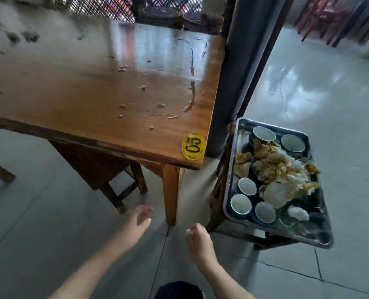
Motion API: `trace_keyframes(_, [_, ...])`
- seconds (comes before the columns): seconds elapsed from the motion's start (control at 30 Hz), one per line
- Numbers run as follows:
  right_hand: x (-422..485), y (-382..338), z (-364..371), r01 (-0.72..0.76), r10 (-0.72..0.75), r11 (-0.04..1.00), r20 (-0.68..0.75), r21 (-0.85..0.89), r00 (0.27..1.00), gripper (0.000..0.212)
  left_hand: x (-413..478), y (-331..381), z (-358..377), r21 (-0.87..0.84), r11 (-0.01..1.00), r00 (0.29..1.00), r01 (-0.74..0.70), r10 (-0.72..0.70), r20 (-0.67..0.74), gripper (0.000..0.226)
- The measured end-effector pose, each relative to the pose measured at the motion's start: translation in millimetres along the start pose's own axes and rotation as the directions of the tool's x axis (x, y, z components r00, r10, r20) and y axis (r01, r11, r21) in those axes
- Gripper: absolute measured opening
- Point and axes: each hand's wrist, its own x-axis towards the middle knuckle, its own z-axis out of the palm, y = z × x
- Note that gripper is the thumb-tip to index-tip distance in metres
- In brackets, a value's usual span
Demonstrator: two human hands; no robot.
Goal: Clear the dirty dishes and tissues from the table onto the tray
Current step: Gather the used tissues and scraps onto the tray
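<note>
Tray [312, 234] sits on a low wood stand [219, 190] just off the table's [82, 83] near-right corner, beside the corner with the yellow "05" sticker [193, 146]. Prob parked there so stuff goes from tabletop to tray w/o walking.

Tray is loaded:
- 5 small cups [247, 186] upright, mouths up: 2 at the far end, 3 along the near-left edge
- stained tissue heap [282, 169] fills the middle
- one more white wad [297, 213] at the near end

Cups pushed to the edges, soft stuff in the centre. Looks like a packing choice so nothing tips.

Tray orientation: rectangular, long axis runs far-to-near, near end swung a bit to the right. Short side faces the table. Lies flat on the stand; near-right corner seems to overhang, too blurry to be sure.

Tabletop: no dishes or tissues visible on the part in view, only crumbs [143, 87], a few thin scraps and a curved greasy smear [191, 100]. Judgement: clearing is basically done. Far-left of the table is blurred, can't rule out leftovers there.

Hands are both low, over the floor in front of the table leg [170, 190], touching nothing on table or tray.
- Left hand [139, 221]: fingers loosely curled, holds nothing.
- Right hand [197, 236]: fingers curled in tighter. Small pale spot at the fingertips [189, 231], can't tell if it's a pinched scrap or just a nail.

Stool [114, 173] is tucked under the table.
</note>
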Motion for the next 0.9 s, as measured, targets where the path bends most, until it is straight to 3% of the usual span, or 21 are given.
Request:
trace_keyframes(0.07, [-26.5, -22.3, -35.2, -0.012, 0.012, 1.000, 0.002, 0.008, 1.000, 0.002, -20.1, 26.6, -8.5, 0.047, 0.999, 1.000, -0.009, 0.008, 0.017, 0.025])
trace_keyframes(0.43, [-122.1, -91.5, -232.9, -0.177, 0.198, 0.973, -0.142, 0.150, 0.970, 0.014, -120.6, 170.7, -42.0, 0.106, 0.994, 0.995, 0.006, -0.017, 0.102, 0.020])
trace_keyframes(0.9, [-84.0, -107.3, -372.0, -0.201, 0.264, 0.951, -0.276, 0.235, 0.924, 0.020, -71.6, 309.9, -18.9, 0.175, 0.977, 0.979, -0.118, 0.085, 0.186, 0.021])
